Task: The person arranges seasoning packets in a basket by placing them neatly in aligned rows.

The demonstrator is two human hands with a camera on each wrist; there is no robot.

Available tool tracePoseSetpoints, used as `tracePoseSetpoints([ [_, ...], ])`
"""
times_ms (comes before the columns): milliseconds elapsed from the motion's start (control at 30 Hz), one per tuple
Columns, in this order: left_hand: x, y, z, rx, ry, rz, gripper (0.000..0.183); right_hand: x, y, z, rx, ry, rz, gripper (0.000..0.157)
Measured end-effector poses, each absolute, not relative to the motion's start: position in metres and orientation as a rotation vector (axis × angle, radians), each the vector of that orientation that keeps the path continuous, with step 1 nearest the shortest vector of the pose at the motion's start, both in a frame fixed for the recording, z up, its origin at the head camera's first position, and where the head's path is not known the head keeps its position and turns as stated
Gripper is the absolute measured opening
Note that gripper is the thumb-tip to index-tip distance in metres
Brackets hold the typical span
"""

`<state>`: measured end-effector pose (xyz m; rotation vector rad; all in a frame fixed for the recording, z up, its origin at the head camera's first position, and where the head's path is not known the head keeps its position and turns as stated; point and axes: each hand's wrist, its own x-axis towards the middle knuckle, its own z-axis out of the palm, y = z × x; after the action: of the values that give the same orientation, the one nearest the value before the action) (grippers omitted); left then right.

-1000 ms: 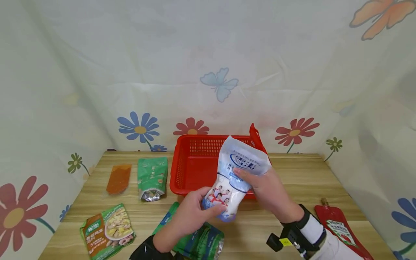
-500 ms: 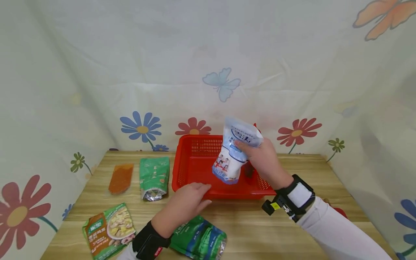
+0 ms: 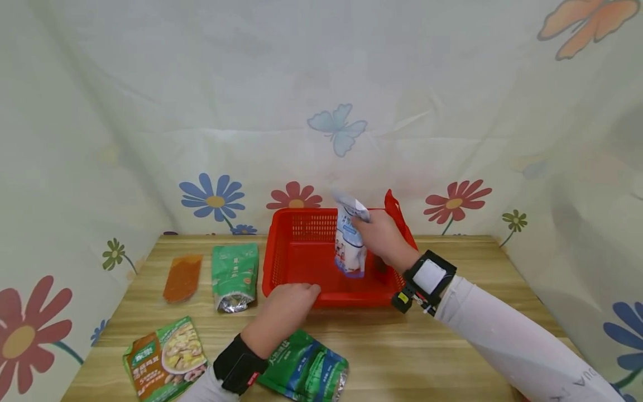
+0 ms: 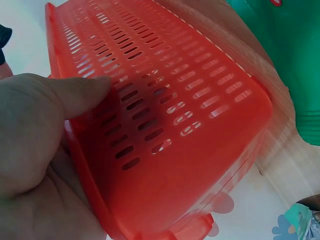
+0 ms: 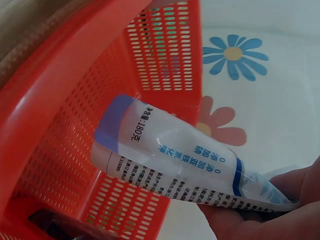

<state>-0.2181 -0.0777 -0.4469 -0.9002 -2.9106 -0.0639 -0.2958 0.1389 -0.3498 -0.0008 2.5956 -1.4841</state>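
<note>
Moved since the earlier frame: one white-and-blue bag (image 3: 350, 245), which we find stood more upright and deeper over the basket in the right hand (image 3: 384, 237); one left hand (image 3: 290, 307), gone from the bag's lower end to the near rim of the red basket (image 3: 346, 300).

Left to right, placed from the right hand's grip:

Food packet (image 3: 168, 357), bowl picture uppermost: far left and nearer us, flat on the table (image 3: 402, 357).

Orange sachet (image 3: 182, 278): far left, flat.

Green pouch (image 3: 235, 273), silver end towards us: left, beside the basket.

Left hand: left and nearer; thumb against the outer wall, fingers over the rim, pinching it.

Green-and-blue pouch (image 3: 306, 365): nearer us, partly under the left forearm.

Red basket: below and around the bag's lower end.

White-and-blue bag: held by its narrowed upper part, thumb on one face, fingers behind, no slack seen; bottom inside the basket. Whether it touches the floor, we cannot tell.

Dark item (image 5: 55, 225): in the basket, below the grip; identity unclear.

Risks, in our judgement: a loosened thumb could let the smooth bag slip and topple onto the dark item; a hard pull by the left hand could tip the basket.
</note>
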Motion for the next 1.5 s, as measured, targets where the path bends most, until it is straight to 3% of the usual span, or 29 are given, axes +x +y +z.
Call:
tracePoseSetpoints([
  [600,-0.22,-0.075,-0.446,-0.863,-2.979,-0.091,0.032,-0.315,0.134,-0.372,0.187,2.582,-1.233,0.049],
  [1500,-0.22,-0.074,-0.446,-0.878,-2.949,-0.058,0.025,-0.298,0.145,-0.403,0.025,2.78,-0.997,0.036],
])
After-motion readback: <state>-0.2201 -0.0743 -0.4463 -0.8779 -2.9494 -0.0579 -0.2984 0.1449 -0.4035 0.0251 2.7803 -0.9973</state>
